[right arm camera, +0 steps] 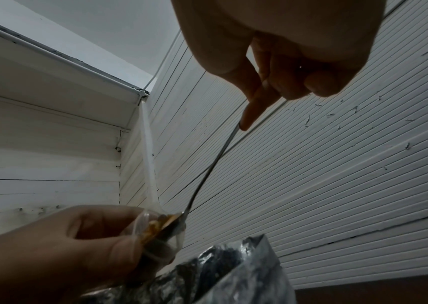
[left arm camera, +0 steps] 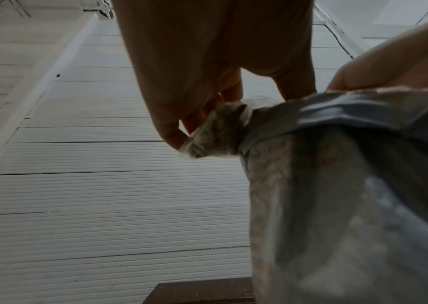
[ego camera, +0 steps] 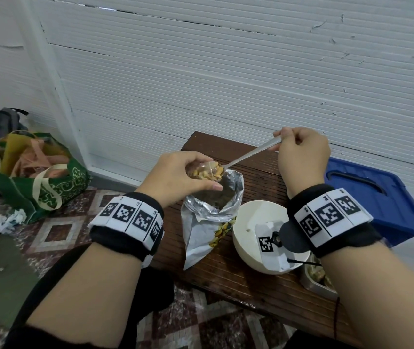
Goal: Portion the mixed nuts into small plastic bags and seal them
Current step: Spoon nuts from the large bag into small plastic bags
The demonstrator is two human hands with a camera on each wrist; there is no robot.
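My left hand (ego camera: 175, 177) grips a small clear plastic bag (ego camera: 202, 171) with mixed nuts in it, held just above the open mouth of a large foil nut pouch (ego camera: 208, 217). My right hand (ego camera: 301, 152) holds a metal spoon (ego camera: 248, 153) by the end of its handle. The spoon's bowl, loaded with nuts, is at the small bag's mouth. In the right wrist view the spoon (right arm camera: 207, 170) runs down to the clear bag (right arm camera: 160, 228) in the left hand (right arm camera: 77, 242), above the foil pouch (right arm camera: 220, 273). The left wrist view shows fingers (left arm camera: 176, 135) pinching the bag (left arm camera: 215, 131).
A dark wooden table (ego camera: 246, 280) holds a white bowl (ego camera: 251, 222) and a metal tin with nuts (ego camera: 319, 278) at the right. A blue plastic bin lid (ego camera: 377, 197) sits right of the table. A green tote bag (ego camera: 37, 177) lies on the floor at the left.
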